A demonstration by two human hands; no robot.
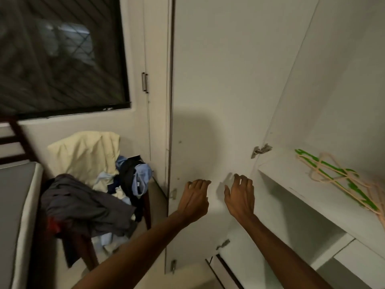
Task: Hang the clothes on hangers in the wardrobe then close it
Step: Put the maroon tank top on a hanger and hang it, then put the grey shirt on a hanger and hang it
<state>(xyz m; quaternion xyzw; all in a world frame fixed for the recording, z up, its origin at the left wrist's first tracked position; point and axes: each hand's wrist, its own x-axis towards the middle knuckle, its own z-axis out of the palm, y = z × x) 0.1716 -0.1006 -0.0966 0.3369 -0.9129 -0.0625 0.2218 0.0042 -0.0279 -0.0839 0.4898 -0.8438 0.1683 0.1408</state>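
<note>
Two bare forearms reach up from the bottom edge toward the open wardrobe door (pixel 218 80), a broad white panel swung out in front of the camera. At their ends, the left hand (pixel 195 198) and the right hand (pixel 240 197) hover side by side, apart from each other, backs to the camera. Each hand's fingers are loosely curled and hold nothing; whether the fingertips touch the door panel cannot be told, though their shadows fall on it just ahead. Right of the hands, a metal hinge (pixel 260 150) joins the door to the wardrobe body, and a white shelf (pixel 291 184) inside carries a loose heap of hangers (pixel 337 178), some green and some pale wood-coloured, lying flat and overlapping. Well to the left of the hands, the clothes (pixel 89 192) sit piled on a dark wooden chair (pixel 146 207): a cream piece draped over the backrest, light blue and black pieces in the middle, and a grey garment hanging over the front. A second wardrobe door (pixel 157 59) with a metal handle (pixel 145 82) stands closed behind the chair. A dark window (pixel 60 53) fills the upper left, and a grey mattress edge (pixel 16 215) runs along the left side.
</note>
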